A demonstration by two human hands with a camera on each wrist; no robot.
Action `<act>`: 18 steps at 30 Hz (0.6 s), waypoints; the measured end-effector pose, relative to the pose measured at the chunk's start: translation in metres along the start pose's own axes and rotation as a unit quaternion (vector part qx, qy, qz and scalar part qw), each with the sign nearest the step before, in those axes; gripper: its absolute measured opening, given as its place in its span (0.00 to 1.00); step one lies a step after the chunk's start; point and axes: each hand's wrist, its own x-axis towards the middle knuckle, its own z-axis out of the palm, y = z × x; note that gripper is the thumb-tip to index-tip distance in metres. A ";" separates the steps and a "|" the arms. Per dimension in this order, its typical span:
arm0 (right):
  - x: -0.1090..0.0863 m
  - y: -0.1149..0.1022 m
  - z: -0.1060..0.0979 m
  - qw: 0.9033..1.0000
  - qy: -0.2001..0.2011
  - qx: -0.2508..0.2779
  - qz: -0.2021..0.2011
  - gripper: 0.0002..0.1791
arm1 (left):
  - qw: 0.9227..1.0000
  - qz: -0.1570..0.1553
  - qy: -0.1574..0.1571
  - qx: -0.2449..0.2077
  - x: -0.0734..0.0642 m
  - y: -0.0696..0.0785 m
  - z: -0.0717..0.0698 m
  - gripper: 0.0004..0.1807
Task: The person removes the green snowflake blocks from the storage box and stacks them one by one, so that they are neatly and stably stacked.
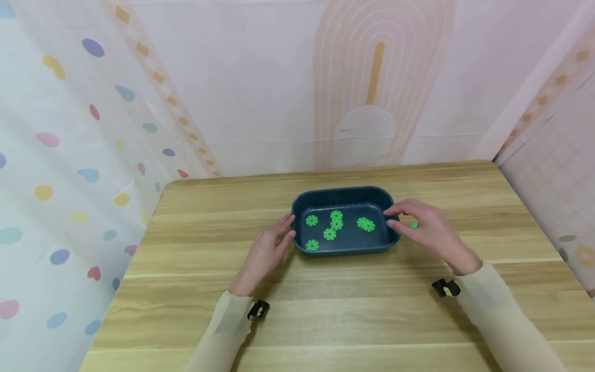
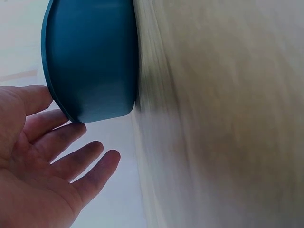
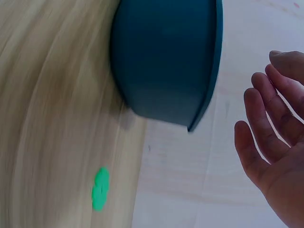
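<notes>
A dark blue rectangular bin (image 1: 346,251) stands on the table with several green notched plastic discs (image 1: 312,245) lying flat on its floor, some overlapping. At the bin's left end, my left hand (image 1: 266,252) touches the rim with thumb and fingertips, fingers spread and loosely bent. The left wrist view shows these fingers (image 2: 57,140) against the bin's end. My right hand (image 1: 428,227) hovers by the right end, thumb and forefinger apart. In the right wrist view a gap separates it from the bin (image 3: 166,61), and nothing is in its fingers.
Another green piece (image 1: 414,225) lies on the wooden table (image 1: 325,320), right of the bin and partly covered by my right hand in the head view. A patterned cloth (image 1: 260,93) hangs behind the table's back edge, with more cloth at both sides.
</notes>
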 end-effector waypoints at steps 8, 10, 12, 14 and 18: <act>0.012 -0.009 0.014 0.999 -0.040 0.028 0.006 0.12 | 1.000 -0.005 0.001 -0.003 0.001 0.002 0.000 0.25; 0.015 -0.011 0.018 0.998 -0.051 0.039 0.004 0.12 | 1.000 -0.005 0.001 -0.002 0.001 0.002 0.000 0.25; 0.018 -0.013 0.021 0.997 -0.062 0.044 0.003 0.12 | 1.000 -0.005 0.002 -0.001 0.001 0.002 0.000 0.25; 0.021 -0.014 0.025 0.996 -0.074 0.050 0.004 0.11 | 1.000 -0.004 0.001 0.000 0.001 0.002 0.000 0.25; 0.027 -0.018 0.032 0.994 -0.098 0.051 0.003 0.12 | 1.000 -0.006 -0.001 0.001 0.000 0.002 0.000 0.25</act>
